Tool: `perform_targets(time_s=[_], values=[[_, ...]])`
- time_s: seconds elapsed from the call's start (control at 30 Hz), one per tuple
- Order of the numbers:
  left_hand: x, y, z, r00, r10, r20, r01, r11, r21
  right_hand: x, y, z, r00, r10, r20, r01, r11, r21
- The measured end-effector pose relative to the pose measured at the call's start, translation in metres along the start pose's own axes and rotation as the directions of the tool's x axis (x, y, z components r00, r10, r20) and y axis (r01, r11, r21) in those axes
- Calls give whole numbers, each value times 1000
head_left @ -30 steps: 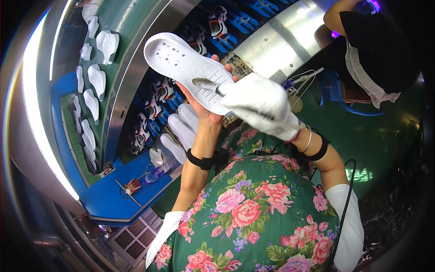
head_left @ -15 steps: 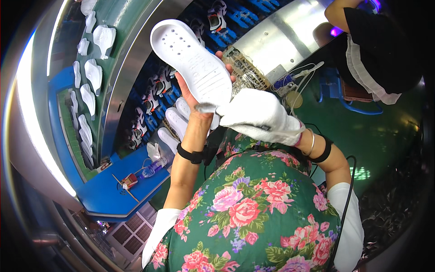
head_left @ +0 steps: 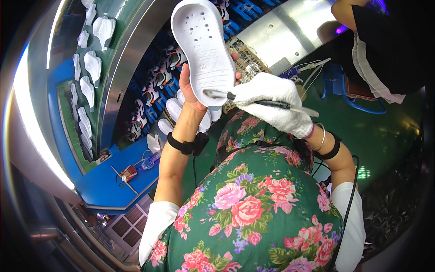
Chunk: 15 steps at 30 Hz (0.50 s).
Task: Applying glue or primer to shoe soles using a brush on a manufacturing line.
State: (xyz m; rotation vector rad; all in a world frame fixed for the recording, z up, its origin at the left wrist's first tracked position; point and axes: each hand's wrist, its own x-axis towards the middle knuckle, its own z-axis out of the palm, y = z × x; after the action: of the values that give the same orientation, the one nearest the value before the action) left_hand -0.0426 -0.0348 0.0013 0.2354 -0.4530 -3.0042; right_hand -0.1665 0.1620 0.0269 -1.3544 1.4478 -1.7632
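White moulded shoe sole with small holes (head_left: 205,47): raised above the apron, in front of the body; long axis runs far to near, holed end far and slightly left, ridged end near.
Bare left hand (head_left: 194,94): nearer to the sole, supporting it from beneath; thumb along the left edge, fingertips curled past the right edge, spread to the sole's width.
White-gloved right hand (head_left: 272,103): right of the sole's near end; fingers closed around the slim dark handle.
Flat-tufted brush with dark handle (head_left: 215,94): points left across the sole's axis, tuft over its near end, apparently touching.
Sole from gloved fingers: left and far.
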Motion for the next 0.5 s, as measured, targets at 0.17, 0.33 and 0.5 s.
perform_targets(time_s=[0.17, 0.33, 0.5], values=[[4, 10, -2, 996, -83, 36, 77, 988, 136, -12, -3, 8, 956, -246, 161, 276, 940, -203], [9, 5, 2, 990, -71, 120, 59, 993, 105, -15, -3, 6, 992, 100, 83, -123, 929, 350], [8, 6, 10, 986, -96, -138, 139, 927, 349, -4, -7, -8, 999, -43, -25, 43, 999, 1]])
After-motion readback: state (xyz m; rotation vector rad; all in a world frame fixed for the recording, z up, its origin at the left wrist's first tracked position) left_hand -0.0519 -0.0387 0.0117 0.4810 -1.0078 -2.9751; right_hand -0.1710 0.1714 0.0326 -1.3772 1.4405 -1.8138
